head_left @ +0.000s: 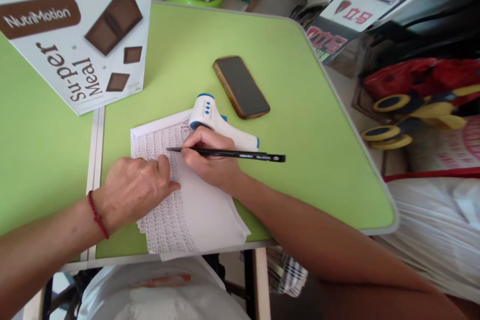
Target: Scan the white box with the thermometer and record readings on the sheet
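Note:
My right hand (212,157) pinches a slim black pen (243,154) between thumb and fingers. The pen's tip points left, at the handwriting on a stack of white paper (210,215). Dense rows of small writing fill the left part of the top sheet; its right part is blank. My left hand (137,187) rests on the written part with fingers curled under and thumb pointing right; a red cord bracelet (97,216) circles that wrist. Just beyond my right hand lies a white and blue infrared thermometer (208,112), partly hidden by it and overlapping the paper's top edge.
A smartphone (242,86) in a brown case lies on the green folding table (311,160) beyond the thermometer. A white NutriMotion box (108,72) stands at the back left. Past the table's right edge are scissors-like yellow handles (392,104) and a red bag (420,77).

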`<state>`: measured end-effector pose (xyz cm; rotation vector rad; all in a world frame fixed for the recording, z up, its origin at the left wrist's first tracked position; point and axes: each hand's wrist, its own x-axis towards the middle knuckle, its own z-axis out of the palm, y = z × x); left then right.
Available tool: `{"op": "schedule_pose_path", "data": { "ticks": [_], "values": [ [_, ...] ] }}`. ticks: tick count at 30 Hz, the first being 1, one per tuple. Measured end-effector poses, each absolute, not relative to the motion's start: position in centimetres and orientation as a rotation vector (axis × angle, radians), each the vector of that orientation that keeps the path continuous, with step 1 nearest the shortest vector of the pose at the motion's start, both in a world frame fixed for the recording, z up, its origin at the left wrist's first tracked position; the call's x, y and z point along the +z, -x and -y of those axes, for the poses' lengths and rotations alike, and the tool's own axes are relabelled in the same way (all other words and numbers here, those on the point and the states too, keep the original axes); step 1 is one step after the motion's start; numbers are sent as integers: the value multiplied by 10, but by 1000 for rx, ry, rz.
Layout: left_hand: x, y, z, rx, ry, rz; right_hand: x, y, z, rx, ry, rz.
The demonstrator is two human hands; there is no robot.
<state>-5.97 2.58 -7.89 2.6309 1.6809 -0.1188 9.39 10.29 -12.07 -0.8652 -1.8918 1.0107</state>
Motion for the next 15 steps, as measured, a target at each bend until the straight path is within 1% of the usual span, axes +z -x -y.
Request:
{"op": "schedule_pose_path", "data": {
  "ticks": [8,13,15],
  "values": [
    [-80,59,-28,-108,-2609,-1681,-120,-95,-103,1012,843,1938],
    [-82,59,-25,-101,-2619,-1672,-119,-96,-104,940,812,2021],
    [-85,61,-26,-15,-2662,-1666,-117,-100,-106,862,756,2113]
  ]
}}
